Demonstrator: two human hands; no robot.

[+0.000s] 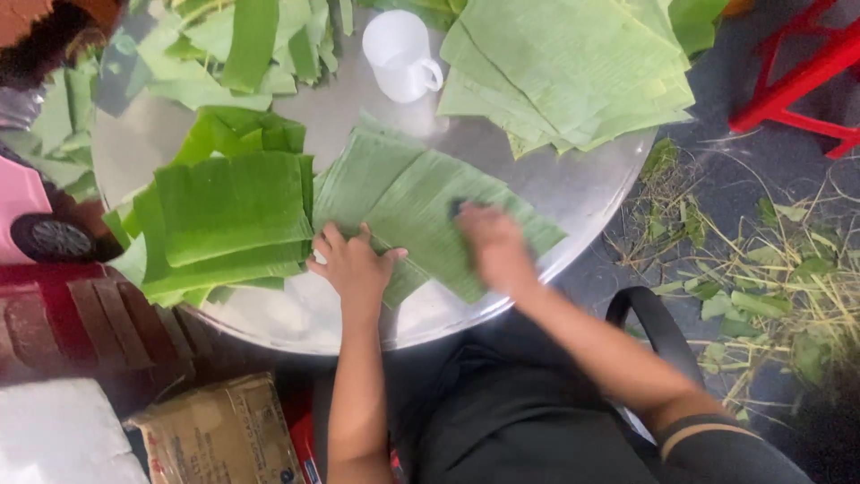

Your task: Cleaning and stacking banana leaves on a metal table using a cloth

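Pressing flat with the left hand (351,262), fingers spread and open, on the near-left edge of a pale green, ribbed banana-leaf sheet (421,211) lying at the middle of the round, shiny metal table (573,193). Rubbing across the same sheet with the right hand (494,244), blurred with motion and closed around what looks like a small dark cloth or pad (459,208) at the fingertips, though too smeared to tell for sure. Judging by how things lie, somewhere in the middle of the work: just left of the sheet in hand, touching its edge, a neat stack of darker green, glossy rectangular leaf pieces (228,220), seemingly finished; at the far right of the tabletop, a thick heap of pale, matt leaf sheets (573,67), seemingly still waiting; so a good share done and at least as much left. Across the far left of the table, loose narrow green leaf strips and offcuts (242,40). Between the heaps, a white plastic mug with a handle (400,56), standing upright on bare metal. On the dark floor to the right, scattered leaf trimmings and dry stalks (770,296), and a red metal frame (797,81) at the upper corner. Below the table to the left, a brown cardboard box (219,435).
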